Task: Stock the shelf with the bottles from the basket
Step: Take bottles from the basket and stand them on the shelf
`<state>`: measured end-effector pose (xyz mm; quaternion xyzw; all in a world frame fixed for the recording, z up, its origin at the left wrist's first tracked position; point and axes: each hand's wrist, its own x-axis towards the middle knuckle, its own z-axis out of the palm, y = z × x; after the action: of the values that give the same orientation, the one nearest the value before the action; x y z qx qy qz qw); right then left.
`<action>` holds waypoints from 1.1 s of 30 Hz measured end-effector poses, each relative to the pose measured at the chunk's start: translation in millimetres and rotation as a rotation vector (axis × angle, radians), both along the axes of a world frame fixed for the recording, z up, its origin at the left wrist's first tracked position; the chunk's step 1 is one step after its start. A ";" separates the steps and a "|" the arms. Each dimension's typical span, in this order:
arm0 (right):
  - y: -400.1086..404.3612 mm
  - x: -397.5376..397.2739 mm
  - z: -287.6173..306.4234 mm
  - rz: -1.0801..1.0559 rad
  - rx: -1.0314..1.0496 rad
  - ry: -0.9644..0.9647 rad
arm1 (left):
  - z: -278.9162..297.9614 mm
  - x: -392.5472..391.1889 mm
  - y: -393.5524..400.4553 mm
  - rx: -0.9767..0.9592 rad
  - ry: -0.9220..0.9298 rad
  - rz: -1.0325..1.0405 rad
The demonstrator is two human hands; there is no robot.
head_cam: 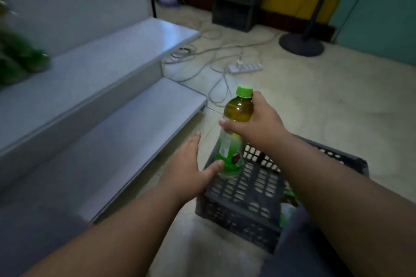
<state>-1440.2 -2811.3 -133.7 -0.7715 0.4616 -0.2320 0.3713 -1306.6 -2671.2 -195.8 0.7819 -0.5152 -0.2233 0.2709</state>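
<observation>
Currently the right hand (254, 121) grips a bottle (234, 132) by its upper body, fingers wrapped just below the green cap (244, 91). The bottle is upright, slightly tilted, held above the far left corner of the basket (245, 207), clear of the rim. The left hand (189, 171) is open, fingers extended, with its thumb touching the lower labelled part of the bottle. The dark perforated basket sits on the floor (304, 101) beside the near end of the lower shelf (126, 141). More green items, blurred, remain inside the basket at its right side. Blurred green bottles (20, 60) stand on the upper shelf (90, 69) at its left end.
</observation>
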 end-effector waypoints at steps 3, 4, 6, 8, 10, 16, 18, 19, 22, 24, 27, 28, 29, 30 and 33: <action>47.1 49.6 49.8 0.168 -0.067 -0.107 | 38.3 43.2 46.4 -0.091 0.012 0.155; 62.3 67.6 63.9 0.227 -0.078 -0.120 | 50.4 57.6 61.9 -0.096 0.005 0.194; 89.2 102.7 88.3 0.339 -0.095 -0.143 | 72.8 84.2 89.3 -0.106 0.037 0.239; 113.3 137.8 105.7 0.429 -0.110 -0.154 | 93.1 108.0 116.2 -0.136 0.066 0.266; 131.2 166.8 116.5 0.498 -0.115 -0.172 | 101.3 129.6 135.1 -0.153 0.098 0.271; 153.1 261.5 105.5 0.649 -0.153 -0.179 | 87.0 205.3 157.4 -0.171 0.105 0.396; 148.0 294.6 90.3 0.710 -0.164 -0.177 | 75.5 233.4 155.4 -0.143 0.105 0.437; 144.5 310.2 83.1 0.733 -0.165 -0.185 | 68.7 247.3 153.9 -0.126 0.080 0.469; 134.2 351.1 71.6 0.756 -0.143 -0.228 | 56.1 282.7 148.4 -0.028 -0.002 0.550; 128.5 376.1 72.3 0.792 -0.143 -0.224 | 51.7 298.4 144.6 -0.023 0.011 0.603; 120.9 404.9 79.6 0.827 -0.130 -0.223 | 51.6 313.1 137.4 -0.080 0.046 0.654; 118.8 412.4 82.0 0.829 -0.109 -0.250 | 52.2 316.4 135.8 -0.097 0.065 0.676; 116.7 419.3 85.8 0.827 -0.092 -0.277 | 54.0 319.5 133.2 -0.094 0.080 0.698; 116.4 426.2 87.8 0.819 -0.085 -0.298 | 54.6 321.9 131.6 -0.089 0.075 0.716; 116.3 444.6 91.5 0.822 -0.119 -0.299 | 49.2 327.7 122.8 -0.072 -0.024 0.782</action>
<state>-995.6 -2695.0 -42.2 -0.8690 0.0432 -0.2003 0.4505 -978.9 -2548.4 -146.6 0.9118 -0.1890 -0.0757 0.3566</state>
